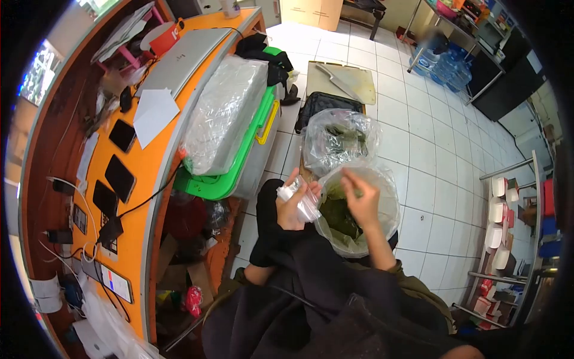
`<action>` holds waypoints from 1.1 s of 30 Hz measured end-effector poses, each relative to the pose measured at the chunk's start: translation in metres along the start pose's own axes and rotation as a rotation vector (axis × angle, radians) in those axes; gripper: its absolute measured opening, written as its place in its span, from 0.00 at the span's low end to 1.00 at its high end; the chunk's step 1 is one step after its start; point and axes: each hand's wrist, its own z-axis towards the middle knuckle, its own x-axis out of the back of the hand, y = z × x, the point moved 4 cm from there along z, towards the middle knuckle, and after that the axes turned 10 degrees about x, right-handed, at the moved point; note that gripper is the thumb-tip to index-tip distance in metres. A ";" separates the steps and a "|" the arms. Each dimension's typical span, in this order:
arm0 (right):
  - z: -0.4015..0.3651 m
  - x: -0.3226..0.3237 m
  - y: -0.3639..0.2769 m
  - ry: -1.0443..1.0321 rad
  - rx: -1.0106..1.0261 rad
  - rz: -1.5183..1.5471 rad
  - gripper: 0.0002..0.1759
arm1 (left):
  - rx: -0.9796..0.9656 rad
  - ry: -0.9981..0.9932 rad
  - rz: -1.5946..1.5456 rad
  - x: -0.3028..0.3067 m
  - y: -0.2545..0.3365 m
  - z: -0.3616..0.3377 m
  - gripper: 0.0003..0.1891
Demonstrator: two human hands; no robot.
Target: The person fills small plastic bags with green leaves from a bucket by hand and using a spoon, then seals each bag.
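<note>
My left hand (291,209) is closed around a bundle of small clear plastic bags (307,207), held at the near left rim of a lined bucket. Above that bucket (390,206), which has a clear plastic liner, my right hand (363,202) is raised with its fingers curled and pinched together. Whatever may be between those fingertips is too small to make out. Dark green leaves (339,220) lie inside the bucket, partly hidden by my hand. Just beyond it stands a second container wrapped in clear plastic (317,146), also with green leaves in it.
A cutting board (359,78) with a knife (338,82) lies on the tiled floor ahead. To my left are a green-lidded box (206,188) and an orange counter (140,239) with several phones. A metal rack (508,173) stands at right, water jugs (442,69) far right.
</note>
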 end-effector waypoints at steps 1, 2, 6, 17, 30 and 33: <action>-0.007 -0.004 -0.013 -0.014 -0.155 0.095 0.15 | 0.003 0.031 0.014 -0.001 -0.004 -0.002 0.27; -0.007 -0.002 -0.026 -0.005 -0.172 0.093 0.15 | 0.010 0.063 0.029 -0.001 -0.009 -0.004 0.26; -0.007 -0.004 -0.037 -0.074 -0.213 0.228 0.10 | 0.088 0.028 0.152 -0.021 -0.020 -0.001 0.28; -0.009 0.025 -0.022 0.136 -0.317 0.317 0.07 | 0.041 -0.061 0.416 -0.038 -0.026 0.002 0.06; -0.030 0.066 0.036 0.336 -0.745 0.687 0.05 | 0.354 -0.406 0.639 -0.025 -0.006 0.013 0.09; -0.031 0.072 0.038 0.394 -0.601 0.490 0.06 | 0.145 -0.172 0.993 -0.032 -0.015 0.015 0.07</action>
